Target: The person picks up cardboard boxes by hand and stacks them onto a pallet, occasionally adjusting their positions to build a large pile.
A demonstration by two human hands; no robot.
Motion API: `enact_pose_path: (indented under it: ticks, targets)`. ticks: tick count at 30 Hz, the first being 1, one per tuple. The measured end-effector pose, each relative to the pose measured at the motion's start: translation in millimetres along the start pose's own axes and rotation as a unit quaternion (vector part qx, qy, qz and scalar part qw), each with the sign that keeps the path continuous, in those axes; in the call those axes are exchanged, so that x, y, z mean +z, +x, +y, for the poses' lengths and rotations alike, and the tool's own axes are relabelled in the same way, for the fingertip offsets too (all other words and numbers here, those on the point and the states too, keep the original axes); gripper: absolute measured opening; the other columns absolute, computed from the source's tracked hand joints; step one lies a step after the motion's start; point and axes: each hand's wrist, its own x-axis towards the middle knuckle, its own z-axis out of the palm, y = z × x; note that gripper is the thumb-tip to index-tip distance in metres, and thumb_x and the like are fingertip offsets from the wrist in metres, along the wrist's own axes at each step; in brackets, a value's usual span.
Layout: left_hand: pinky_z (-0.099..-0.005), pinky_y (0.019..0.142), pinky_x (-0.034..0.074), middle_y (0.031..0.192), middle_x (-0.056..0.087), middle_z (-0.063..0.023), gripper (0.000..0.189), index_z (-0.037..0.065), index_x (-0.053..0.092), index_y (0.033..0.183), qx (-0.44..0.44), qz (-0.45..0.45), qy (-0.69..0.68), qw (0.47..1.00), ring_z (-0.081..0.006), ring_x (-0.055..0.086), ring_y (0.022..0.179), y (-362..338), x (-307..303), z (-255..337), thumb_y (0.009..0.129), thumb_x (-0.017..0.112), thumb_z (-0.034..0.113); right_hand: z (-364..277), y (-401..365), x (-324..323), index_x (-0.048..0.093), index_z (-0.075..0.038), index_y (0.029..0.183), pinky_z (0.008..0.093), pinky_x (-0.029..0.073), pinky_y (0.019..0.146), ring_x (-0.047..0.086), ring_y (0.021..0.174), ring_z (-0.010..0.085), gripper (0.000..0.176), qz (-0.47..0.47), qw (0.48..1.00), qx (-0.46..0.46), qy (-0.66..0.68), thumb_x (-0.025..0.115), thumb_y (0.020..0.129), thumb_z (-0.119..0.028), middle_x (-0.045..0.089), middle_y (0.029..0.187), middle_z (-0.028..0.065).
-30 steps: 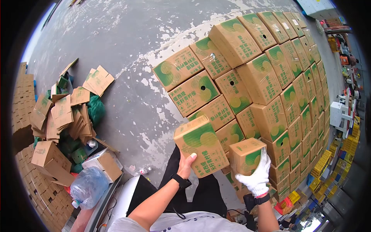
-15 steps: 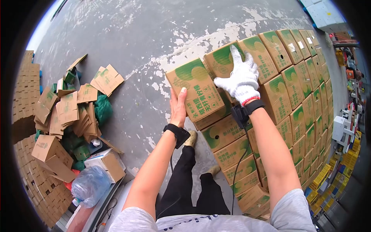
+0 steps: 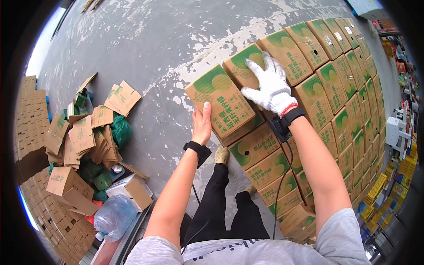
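Observation:
My bare left hand (image 3: 202, 125) rests against the near left side of a brown-and-green printed carton (image 3: 223, 104) at the end of the stack, its thumb along the top edge. The fingers are stretched out, partly hidden by the box side. My right hand (image 3: 268, 86), in a white knit glove with a red cuff, lies with fingers spread over the adjoining carton (image 3: 238, 66). Both cartons sit side by side on the top layer, almost touching. Under them, more printed cartons (image 3: 254, 145) form the lower layers. Each wrist wears a black strap.
The carton stack (image 3: 335, 84) stretches away to the right. At left lie flattened cardboard pieces (image 3: 81, 132), an open carton (image 3: 68, 185) and a large clear plastic bottle (image 3: 115, 214). Yellow crates (image 3: 388, 194) stand at far right. Peeling grey floor (image 3: 145, 39) lies beyond.
My gloved right fingers have spread and shifted slightly left over the second carton. The gap between the two end cartons looks narrower. My left hand stays on its carton; the view has shifted a little.

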Motion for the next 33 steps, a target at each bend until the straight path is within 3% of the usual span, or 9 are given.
enact_pose_path:
  ticks: [5, 10, 16, 17, 21, 23, 27, 28, 33]
  targets:
    - [-0.0435, 0.112, 0.027, 0.141, 0.046, -0.0251, 0.076, 0.001, 0.035, 0.145, 0.006, -0.001, 0.024, 1.000, -0.0394, 0.037, 0.134, 5, -5, 0, 0.099, 0.035, 0.061, 13, -31, -5, 0.039, -0.021, 0.148, 0.0503, 0.023, 0.116, 0.025, 0.141, 0.0408, 0.084, 0.086, 0.992, -0.024, 0.085, 0.076, 0.075, -0.042, 0.027, 0.153, 0.0214]
    - [-0.0405, 0.108, 0.033, 0.138, 0.050, -0.0245, 0.077, -0.001, 0.039, 0.142, 0.028, 0.009, 0.054, 0.998, -0.0373, 0.045, 0.131, -3, -7, 15, 0.098, 0.033, 0.062, 1, -88, 30, 0.041, -0.011, 0.138, 0.0492, 0.034, 0.107, 0.039, 0.127, 0.0388, 0.082, 0.225, 0.939, 0.176, 0.190, 0.083, 0.071, -0.032, 0.037, 0.137, 0.0220]
    - [-0.0421, 0.105, 0.038, 0.133, 0.055, -0.0249, 0.079, 0.000, 0.037, 0.143, -0.005, 0.008, 0.136, 0.991, -0.0401, 0.049, 0.127, 1, -8, 16, 0.098, 0.031, 0.064, -12, -82, 15, 0.044, -0.013, 0.134, 0.0397, 0.041, 0.102, 0.043, 0.121, 0.0359, 0.078, 0.148, 0.888, 0.280, 0.334, 0.086, 0.069, -0.026, 0.030, 0.139, 0.0201]
    - [-0.0368, 0.102, 0.041, 0.134, 0.054, -0.0220, 0.082, 0.003, 0.040, 0.144, 0.036, 0.017, 0.148, 0.988, -0.0315, 0.052, 0.125, -3, -6, 22, 0.096, 0.029, 0.069, -6, -82, 20, 0.043, -0.012, 0.136, 0.0401, 0.040, 0.104, 0.041, 0.124, 0.0370, 0.080, 0.163, 0.909, 0.250, 0.290, 0.085, 0.069, -0.027, 0.029, 0.140, 0.0207]
    - [-0.0383, 0.113, 0.029, 0.148, 0.039, -0.0226, 0.088, 0.002, 0.025, 0.151, 0.012, -0.030, 0.151, 0.988, -0.0337, 0.037, 0.139, 2, -12, 24, 0.096, 0.027, 0.070, 16, -111, 23, 0.041, -0.012, 0.143, 0.0414, 0.038, 0.108, 0.040, 0.128, 0.0375, 0.078, 0.126, 0.923, 0.137, 0.336, 0.080, 0.076, -0.025, 0.033, 0.143, 0.0195]
    - [-0.0399, 0.108, 0.036, 0.148, 0.036, -0.0277, 0.095, -0.002, 0.020, 0.151, 0.041, 0.028, 0.123, 0.991, -0.0381, 0.040, 0.136, 34, -5, -29, 0.093, 0.030, 0.074, 5, -141, 17, 0.043, -0.013, 0.143, 0.0413, 0.043, 0.104, 0.047, 0.123, 0.0336, 0.071, 0.125, 0.919, 0.146, 0.344, 0.077, 0.080, -0.022, 0.038, 0.140, 0.0156]
    - [-0.0496, 0.110, 0.034, 0.156, 0.024, -0.0205, 0.096, 0.008, 0.013, 0.155, -0.108, 0.046, -0.135, 0.984, -0.0317, 0.038, 0.138, -76, -45, 9, 0.090, 0.035, 0.075, -27, -255, 30, 0.051, -0.008, 0.133, 0.0385, 0.050, 0.095, 0.056, 0.109, 0.0252, 0.053, 0.118, 0.875, 0.194, 0.427, 0.072, 0.085, -0.015, 0.045, 0.133, 0.0133]
    - [-0.0534, 0.102, 0.040, 0.156, 0.029, -0.0111, 0.087, 0.012, 0.021, 0.154, -0.112, 0.035, -0.115, 0.986, -0.0329, 0.044, 0.133, -92, -61, -26, 0.092, 0.039, 0.070, -35, -292, 39, 0.053, -0.006, 0.130, 0.0381, 0.050, 0.094, 0.057, 0.107, 0.0251, 0.050, 0.100, 0.874, 0.201, 0.431, 0.071, 0.084, -0.014, 0.047, 0.130, 0.0131]
    - [-0.0345, 0.078, 0.052, 0.126, 0.062, -0.0105, 0.071, 0.006, 0.051, 0.138, -0.232, -0.046, 0.131, 0.963, -0.0215, 0.064, 0.102, -268, -173, -164, 0.091, 0.052, 0.059, -77, -489, 66, 0.062, -0.005, 0.117, 0.0378, 0.050, 0.090, 0.060, 0.105, 0.0273, 0.037, -0.020, 0.909, 0.205, 0.362, 0.070, 0.084, -0.017, 0.061, 0.115, 0.0145]
